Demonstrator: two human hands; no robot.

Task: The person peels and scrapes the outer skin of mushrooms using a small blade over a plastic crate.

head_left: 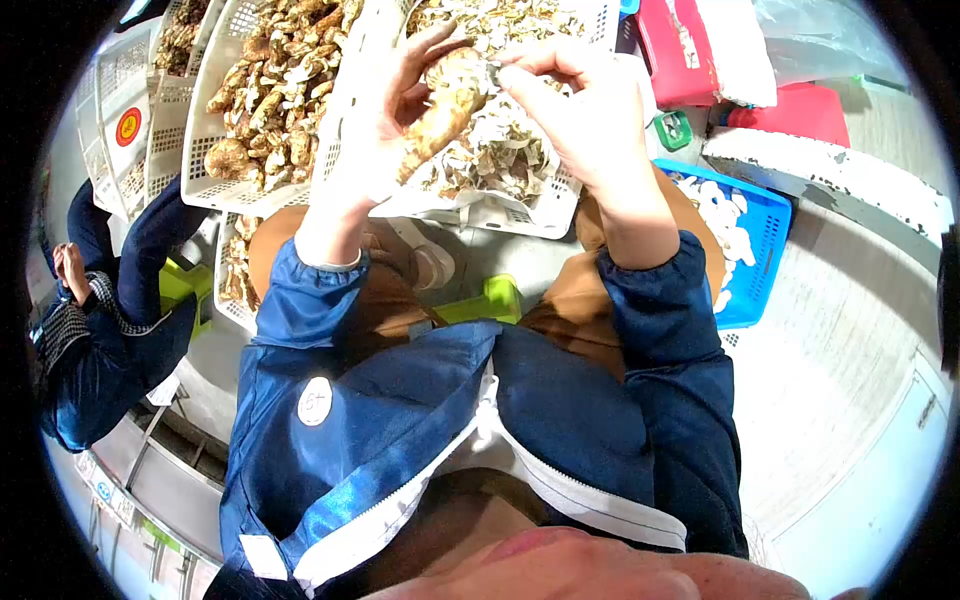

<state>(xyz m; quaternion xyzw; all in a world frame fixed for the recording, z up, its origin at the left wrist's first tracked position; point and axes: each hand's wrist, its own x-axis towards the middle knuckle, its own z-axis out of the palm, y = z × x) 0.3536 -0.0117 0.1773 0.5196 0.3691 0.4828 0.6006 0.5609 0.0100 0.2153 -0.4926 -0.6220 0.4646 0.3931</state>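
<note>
My left hand [374, 140] is closed around a thick, brownish mushroom [447, 113], held tilted above a white basket [548, 215] heaped with thin, curled peelings [510, 160]. At the mushroom's upper right, the fingers of my right hand [572, 105] are pinched together. A small dark bit [493, 72] shows at their tips, too small to name. On my left stands a white crate [203, 130] full of whole brown mushrooms [280, 100].
A blue basket [768, 250] with white pieces is by my right knee. Red bags [680, 50] lie at upper right, near a low white ledge [830, 175]. Another person [120, 320] sits at the left. A green stool [490, 300] shows between my legs.
</note>
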